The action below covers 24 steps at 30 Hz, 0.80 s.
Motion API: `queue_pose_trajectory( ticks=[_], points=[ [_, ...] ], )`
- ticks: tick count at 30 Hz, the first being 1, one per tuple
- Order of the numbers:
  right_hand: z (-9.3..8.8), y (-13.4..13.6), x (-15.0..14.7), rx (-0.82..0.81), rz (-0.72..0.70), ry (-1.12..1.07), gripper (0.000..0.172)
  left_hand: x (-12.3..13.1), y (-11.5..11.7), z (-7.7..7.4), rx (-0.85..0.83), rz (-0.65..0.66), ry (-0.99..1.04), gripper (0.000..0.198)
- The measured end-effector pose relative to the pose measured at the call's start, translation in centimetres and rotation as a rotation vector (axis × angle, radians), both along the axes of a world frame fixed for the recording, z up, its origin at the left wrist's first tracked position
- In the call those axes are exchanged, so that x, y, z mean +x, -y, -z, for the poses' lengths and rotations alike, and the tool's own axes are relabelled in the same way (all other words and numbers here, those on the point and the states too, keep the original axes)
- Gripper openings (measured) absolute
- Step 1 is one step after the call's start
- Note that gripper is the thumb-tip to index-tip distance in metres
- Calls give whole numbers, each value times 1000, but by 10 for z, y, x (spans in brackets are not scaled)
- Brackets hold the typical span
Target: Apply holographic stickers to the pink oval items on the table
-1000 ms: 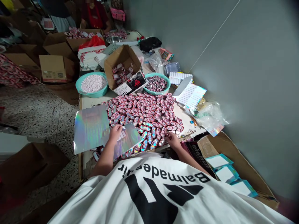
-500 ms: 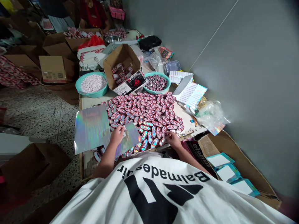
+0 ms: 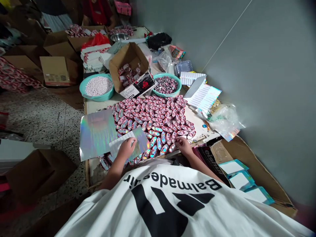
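Many small oval pink-and-silver pieces (image 3: 158,120) cover the middle of the table, the nearest ones with shiny rainbow tops. My left hand (image 3: 127,148) is closed in a pinch over a shiny sheet (image 3: 140,140) with a strip of white lined labels (image 3: 120,140) along its left part; what the fingertips grip is too small to make out. A larger holographic sheet (image 3: 97,133) lies to its left. At the front right edge of the oval pieces, my right hand (image 3: 183,144) has its fingers drawn together; anything between them is hidden.
Behind the pieces stand a turquoise basin of white beads (image 3: 82,86), an open cardboard box (image 3: 115,65) and a turquoise basin of small metallic parts (image 3: 179,86). Label sheets (image 3: 204,95) and a plastic bag (image 3: 224,118) lie right. A person (image 3: 98,13) is at the far end.
My left hand has shifted slightly right and down from the sheet's top, and the white label strip now shows beside it. My right hand has barely moved. The view has tilted slightly.
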State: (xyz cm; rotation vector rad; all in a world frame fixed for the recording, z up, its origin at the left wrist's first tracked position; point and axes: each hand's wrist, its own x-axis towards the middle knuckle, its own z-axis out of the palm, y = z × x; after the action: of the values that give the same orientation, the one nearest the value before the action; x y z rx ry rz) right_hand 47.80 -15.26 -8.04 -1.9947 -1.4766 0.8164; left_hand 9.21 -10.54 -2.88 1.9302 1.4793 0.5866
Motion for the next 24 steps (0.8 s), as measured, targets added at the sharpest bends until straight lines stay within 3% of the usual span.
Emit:
queue_pose_trajectory(
  ticks=[6,15,19,24],
  points=[
    [-3,0,-1,10,-5,9,35,3,9,-6,79,104,-9,24],
    [-3,2,-2,26,-8,22,34,5,16,-26,142,90,34,19],
    [-5,1,-3,16,-9,18,33,13,18,-36,83,-63,157,19],
    [-9,-1,-5,-17,21,13,30,41,14,-41,-24,-293,478,23]
  ],
)
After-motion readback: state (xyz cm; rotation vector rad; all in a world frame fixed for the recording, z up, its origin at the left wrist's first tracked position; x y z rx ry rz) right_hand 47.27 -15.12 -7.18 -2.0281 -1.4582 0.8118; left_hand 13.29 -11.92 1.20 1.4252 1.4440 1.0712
